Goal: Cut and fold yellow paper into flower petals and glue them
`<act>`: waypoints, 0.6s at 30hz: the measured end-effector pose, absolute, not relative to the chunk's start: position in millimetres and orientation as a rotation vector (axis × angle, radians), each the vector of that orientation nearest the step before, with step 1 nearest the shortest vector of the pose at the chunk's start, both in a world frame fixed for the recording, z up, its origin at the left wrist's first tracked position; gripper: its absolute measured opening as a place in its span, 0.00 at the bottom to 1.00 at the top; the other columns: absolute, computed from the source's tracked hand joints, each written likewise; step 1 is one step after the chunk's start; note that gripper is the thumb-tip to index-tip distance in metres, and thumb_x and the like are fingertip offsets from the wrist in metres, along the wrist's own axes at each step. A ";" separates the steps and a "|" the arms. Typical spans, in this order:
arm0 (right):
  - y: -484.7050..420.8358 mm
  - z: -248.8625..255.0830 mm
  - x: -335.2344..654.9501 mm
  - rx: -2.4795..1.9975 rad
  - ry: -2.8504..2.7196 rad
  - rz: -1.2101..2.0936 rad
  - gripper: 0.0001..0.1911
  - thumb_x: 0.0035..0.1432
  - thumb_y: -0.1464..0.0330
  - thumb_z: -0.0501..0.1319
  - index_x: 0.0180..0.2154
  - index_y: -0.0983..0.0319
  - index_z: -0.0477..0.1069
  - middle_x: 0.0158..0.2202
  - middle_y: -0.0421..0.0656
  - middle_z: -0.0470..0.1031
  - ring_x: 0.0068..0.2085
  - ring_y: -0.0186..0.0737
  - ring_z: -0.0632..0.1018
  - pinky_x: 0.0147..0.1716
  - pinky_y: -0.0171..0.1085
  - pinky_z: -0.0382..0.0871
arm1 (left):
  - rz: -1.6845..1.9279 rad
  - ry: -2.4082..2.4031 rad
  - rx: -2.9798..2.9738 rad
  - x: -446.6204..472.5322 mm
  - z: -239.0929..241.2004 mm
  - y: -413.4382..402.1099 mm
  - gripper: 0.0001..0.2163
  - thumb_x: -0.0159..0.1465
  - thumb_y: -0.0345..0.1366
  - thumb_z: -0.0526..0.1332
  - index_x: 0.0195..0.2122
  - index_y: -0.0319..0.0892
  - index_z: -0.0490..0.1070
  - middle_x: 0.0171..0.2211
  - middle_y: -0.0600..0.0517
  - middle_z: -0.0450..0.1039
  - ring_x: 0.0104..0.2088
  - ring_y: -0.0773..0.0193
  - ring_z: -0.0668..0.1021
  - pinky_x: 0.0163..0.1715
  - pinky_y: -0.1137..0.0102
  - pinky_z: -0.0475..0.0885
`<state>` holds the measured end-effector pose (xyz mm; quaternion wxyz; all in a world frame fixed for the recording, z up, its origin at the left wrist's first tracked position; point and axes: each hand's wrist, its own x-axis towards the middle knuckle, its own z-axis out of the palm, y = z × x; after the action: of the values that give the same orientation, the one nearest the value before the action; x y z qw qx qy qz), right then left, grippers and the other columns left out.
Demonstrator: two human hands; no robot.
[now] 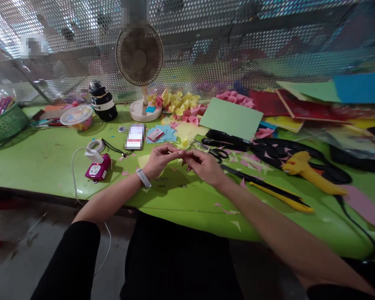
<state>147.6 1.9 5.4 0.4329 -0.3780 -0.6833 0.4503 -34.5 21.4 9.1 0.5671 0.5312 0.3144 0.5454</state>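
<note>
Above the green table (pixel 43 166), my left hand (pixel 161 160) and my right hand (pixel 203 165) meet fingertip to fingertip. Both are closed in a pinch; whatever lies between the fingers is hidden or too small to name. Yellow paper bits show just behind and below the fingertips, among them a yellow paper flower (pixel 184 143). Black-handled scissors (pixel 218 155) lie right behind my right hand. Pink and pale paper scraps (pixel 253 162) are strewn to its right. A yellow paper piece (pixel 143 161) lies beside my left hand, partly covered by it.
Folded yellow paper flowers (pixel 179 102) are heaped near a fan (pixel 139 58). At right lie a yellow glue gun (pixel 312 173) with its cord and a yellow-black cutter (pixel 268 189). A phone (pixel 135 136), magenta power socket (pixel 97 168) and black bottle (pixel 103 102) stand left.
</note>
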 end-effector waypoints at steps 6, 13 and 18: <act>1.7 8.6 151.0 -0.949 -1.704 1.183 0.20 0.62 0.49 0.63 0.38 0.59 0.76 0.25 0.39 0.74 0.20 0.32 0.70 0.19 0.33 0.67 | 1.288 0.758 1.394 -36.1 12.0 19.6 0.13 0.50 0.44 0.77 0.27 0.41 0.79 0.29 0.53 0.75 0.33 0.69 0.75 0.38 0.70 0.71; 8.4 7.7 157.4 -0.928 -1.758 1.294 0.21 0.62 0.49 0.62 0.39 0.61 0.76 0.24 0.37 0.73 0.19 0.29 0.67 0.17 0.32 0.61 | 1.197 0.697 1.411 -37.7 10.1 21.6 0.12 0.54 0.45 0.75 0.32 0.43 0.82 0.32 0.52 0.77 0.33 0.68 0.76 0.39 0.68 0.72; 5.0 10.2 153.4 -0.884 -1.678 1.325 0.22 0.59 0.48 0.65 0.40 0.60 0.72 0.25 0.37 0.74 0.19 0.30 0.70 0.17 0.32 0.65 | 1.273 0.747 1.425 -39.1 8.4 22.6 0.12 0.52 0.44 0.76 0.26 0.42 0.79 0.27 0.54 0.74 0.31 0.70 0.75 0.36 0.70 0.70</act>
<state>153.4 5.0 10.2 0.4023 -0.3498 -0.6639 0.5244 -39.1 22.6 8.4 0.5184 0.5941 0.3112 0.5305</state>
